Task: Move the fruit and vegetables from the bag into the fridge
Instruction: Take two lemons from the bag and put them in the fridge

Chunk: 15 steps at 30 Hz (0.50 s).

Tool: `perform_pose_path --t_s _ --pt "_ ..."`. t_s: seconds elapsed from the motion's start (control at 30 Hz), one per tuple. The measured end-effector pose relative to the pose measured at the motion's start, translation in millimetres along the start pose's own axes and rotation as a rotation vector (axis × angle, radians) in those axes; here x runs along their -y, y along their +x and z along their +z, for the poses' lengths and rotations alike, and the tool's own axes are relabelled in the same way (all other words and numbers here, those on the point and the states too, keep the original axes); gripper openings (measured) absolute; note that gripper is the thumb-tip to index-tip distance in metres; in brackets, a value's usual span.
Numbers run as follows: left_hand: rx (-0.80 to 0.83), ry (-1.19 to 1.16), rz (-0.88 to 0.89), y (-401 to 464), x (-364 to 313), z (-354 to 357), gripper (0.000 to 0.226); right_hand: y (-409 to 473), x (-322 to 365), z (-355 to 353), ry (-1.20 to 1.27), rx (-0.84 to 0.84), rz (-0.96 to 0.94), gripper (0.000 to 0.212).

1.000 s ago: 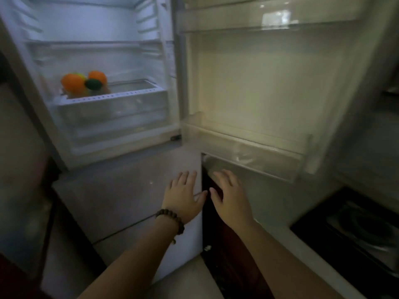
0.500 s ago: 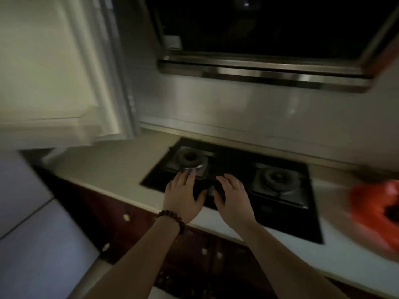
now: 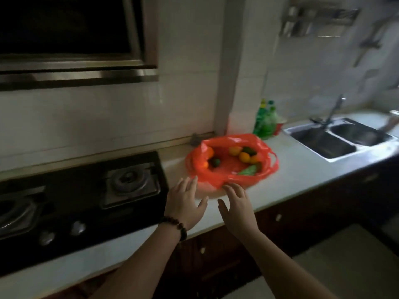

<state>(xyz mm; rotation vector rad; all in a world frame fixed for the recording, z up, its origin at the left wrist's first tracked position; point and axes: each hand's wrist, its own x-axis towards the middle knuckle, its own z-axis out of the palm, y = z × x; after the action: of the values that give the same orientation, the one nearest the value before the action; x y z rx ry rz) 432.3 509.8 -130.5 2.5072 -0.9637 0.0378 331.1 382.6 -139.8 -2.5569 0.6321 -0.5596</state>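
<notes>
1. The red bag (image 3: 231,167) lies open on the white tabletop (image 3: 302,169), between the hob (image 3: 82,197) and the sink (image 3: 339,139).
2. Inside the bag, orange and yellow fruit (image 3: 244,156) sit toward the back and right, a dark green piece (image 3: 215,162) lies at the left beside another orange one (image 3: 209,152), and a light green vegetable (image 3: 248,170) lies near the front right edge.
3. The left hand (image 3: 185,203) hovers at the bag's near left edge, palm down, fingers (image 3: 190,184) straight and spread, holding nothing. Whether the fingertips touch the plastic I cannot tell.
4. A dark bead bracelet (image 3: 176,226) circles the left wrist.
5. The right hand (image 3: 237,210) is just beside the left, also palm down, its fingers (image 3: 232,189) loosely spread and empty, their tips at the bag's front rim.
6. Both forearms reach in from the bottom of the view, over the tabletop's front edge.
7. Green bottles (image 3: 266,121) stand against the wall behind the bag, close to the sink's left corner.
8. A tap (image 3: 334,108) rises behind the double sink.
9. The hob has two burners and two knobs (image 3: 77,227) at its front.
10. A dark hood (image 3: 71,39) hangs above the hob.
11. Dark wooden cabinets (image 3: 302,212) run below the tabletop.
</notes>
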Motion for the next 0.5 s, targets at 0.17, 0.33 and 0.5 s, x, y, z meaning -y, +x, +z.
perform_pose_path --t_s 0.17,0.33,0.5 --pt "0.070 -0.006 0.106 41.5 -43.4 38.3 0.070 7.7 -54.9 -18.2 -0.012 -0.027 0.132 0.046" --pt "0.101 -0.033 0.139 97.3 -58.6 73.8 0.069 47.6 -100.1 -15.0 -0.028 -0.023 0.183 0.047" --pt "0.067 -0.082 0.087 175.9 -52.0 110.9 0.066 122.6 -142.0 3.1 -0.021 0.024 0.192 0.046"
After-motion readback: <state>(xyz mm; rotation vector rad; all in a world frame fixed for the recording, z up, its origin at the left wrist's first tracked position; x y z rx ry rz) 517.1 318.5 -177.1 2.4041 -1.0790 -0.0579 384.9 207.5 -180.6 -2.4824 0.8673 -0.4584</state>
